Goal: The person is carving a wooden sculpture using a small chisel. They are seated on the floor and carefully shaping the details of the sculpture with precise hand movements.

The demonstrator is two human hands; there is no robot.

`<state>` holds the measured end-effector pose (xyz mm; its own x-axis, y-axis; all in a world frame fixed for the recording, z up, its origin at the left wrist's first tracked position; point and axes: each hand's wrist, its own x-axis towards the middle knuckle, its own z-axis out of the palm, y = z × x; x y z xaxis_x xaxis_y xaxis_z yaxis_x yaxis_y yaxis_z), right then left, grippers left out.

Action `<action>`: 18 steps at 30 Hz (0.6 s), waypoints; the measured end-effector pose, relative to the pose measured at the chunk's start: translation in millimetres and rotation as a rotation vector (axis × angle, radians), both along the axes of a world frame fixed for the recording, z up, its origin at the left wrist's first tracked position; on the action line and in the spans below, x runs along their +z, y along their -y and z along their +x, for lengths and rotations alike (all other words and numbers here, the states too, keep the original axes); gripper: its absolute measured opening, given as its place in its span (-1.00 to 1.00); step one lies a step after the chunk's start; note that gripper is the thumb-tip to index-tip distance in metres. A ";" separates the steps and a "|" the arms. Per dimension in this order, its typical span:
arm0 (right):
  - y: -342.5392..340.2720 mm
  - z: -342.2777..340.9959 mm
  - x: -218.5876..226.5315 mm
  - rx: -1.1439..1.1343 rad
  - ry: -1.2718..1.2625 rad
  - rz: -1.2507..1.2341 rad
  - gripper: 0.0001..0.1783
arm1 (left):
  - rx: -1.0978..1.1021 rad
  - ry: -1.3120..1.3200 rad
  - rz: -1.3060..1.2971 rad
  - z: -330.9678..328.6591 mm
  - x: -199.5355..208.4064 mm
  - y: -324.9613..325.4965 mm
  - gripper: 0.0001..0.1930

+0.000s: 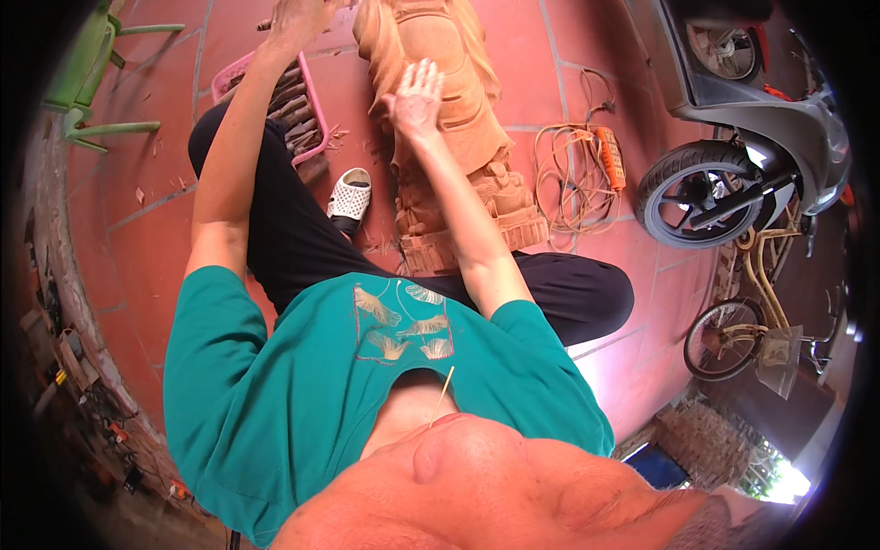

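A large carved wooden statue (440,50) with robe-like folds lies on the tiled floor in front of me, its carved base (472,234) toward my legs. My right hand (419,99) rests on the statue's side with fingers stretched out and holds nothing. At the top edge, my left hand (301,20) is beyond a pink plastic basket (323,128), partly cut off by the picture's edge, so its fingers cannot be made out. Several chisel-like tools with wooden handles (291,105) lie in the basket below my left forearm.
Right of the statue lie a coiled cord (561,174) and an orange power strip (609,158). A motorbike (706,197) and a bicycle (729,337) stand farther right. A green plastic chair (87,69) is at far left. My white clog (349,196) sits between basket and statue, near wood chips.
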<state>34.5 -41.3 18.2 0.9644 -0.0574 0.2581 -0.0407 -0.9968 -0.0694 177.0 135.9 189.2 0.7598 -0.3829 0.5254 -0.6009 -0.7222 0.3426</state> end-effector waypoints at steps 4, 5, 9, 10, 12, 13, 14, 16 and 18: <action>-6.6 -0.1 64.4 0.015 -0.202 0.674 -0.59 | -0.080 -0.160 0.013 8.0 -11.1 -8.7 -0.84; -1.2 1.7 69.0 -0.066 -0.182 0.875 -0.67 | -0.105 -0.197 0.016 11.4 -14.7 -7.2 -0.83; 62.3 -7.5 50.7 -0.225 0.394 0.553 -0.79 | -0.194 -0.360 0.003 12.1 -43.6 18.3 -0.81; 78.1 -13.0 46.3 -0.269 0.444 0.426 -0.78 | -0.181 -0.441 0.002 7.2 -46.9 25.3 -0.81; 93.8 -27.6 31.5 -0.444 0.266 0.562 -0.77 | -0.153 -0.602 0.001 -3.6 -56.4 45.2 -0.80; 97.9 -32.5 24.1 -0.528 0.176 0.630 -0.77 | -0.137 -0.627 -0.042 -5.2 -66.0 55.0 -0.80; 99.8 -34.5 16.3 -0.489 0.215 0.613 -0.73 | -0.123 -0.653 -0.085 -6.7 -75.5 66.3 -0.80; 92.5 -30.5 16.2 -0.514 0.209 0.575 -0.72 | -0.108 -0.652 -0.130 -13.1 -93.3 82.6 -0.80; 91.4 -28.7 17.7 -0.520 0.182 0.589 -0.71 | -0.116 -0.598 -0.145 -26.6 -107.8 96.7 -0.80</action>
